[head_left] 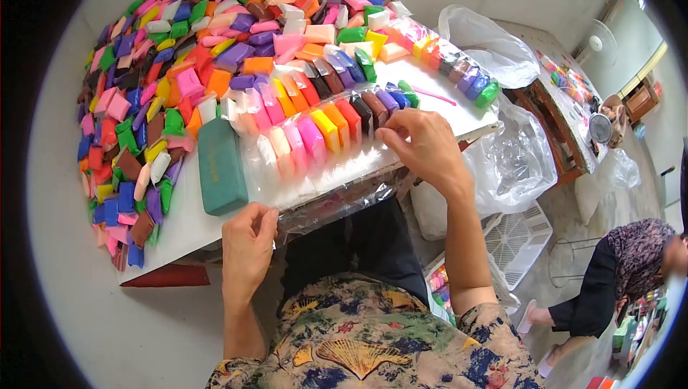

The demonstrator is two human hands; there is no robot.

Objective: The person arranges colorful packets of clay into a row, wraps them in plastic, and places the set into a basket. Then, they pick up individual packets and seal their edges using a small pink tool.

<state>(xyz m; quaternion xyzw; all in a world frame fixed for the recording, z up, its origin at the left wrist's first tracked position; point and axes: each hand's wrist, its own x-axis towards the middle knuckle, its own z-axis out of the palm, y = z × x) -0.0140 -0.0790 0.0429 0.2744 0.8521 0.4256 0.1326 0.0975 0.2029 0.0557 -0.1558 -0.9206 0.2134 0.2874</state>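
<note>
Clear plastic film point(333, 211) hangs along the near edge of the white tabletop point(166, 235), just beyond the fingers of the left hand point(249, 237). From where I stand, three many-coloured rows look lined up: the front row of small, soft-looking packets point(326, 131), running from white through pinks, yellow and red to dark shades and green; a similar back row point(284, 97) close behind it; and a film-covered row point(459, 72) beyond the right hand point(424, 147). That last one seems the most finished, I'd judge, while the big loose heap of bright packets point(190, 84), past the left fingers, is still unsorted — so most of the lot looks undone. The right hand reaches over the table, wrist bent, thumb and forefinger drawn together at the front row's dark end; whether they grip anything I can't tell. The left hand sits low, fingers curled and thumb against forefinger — apparently pinching the film's edge, beside the dark green rectangular case point(221, 168).
</note>
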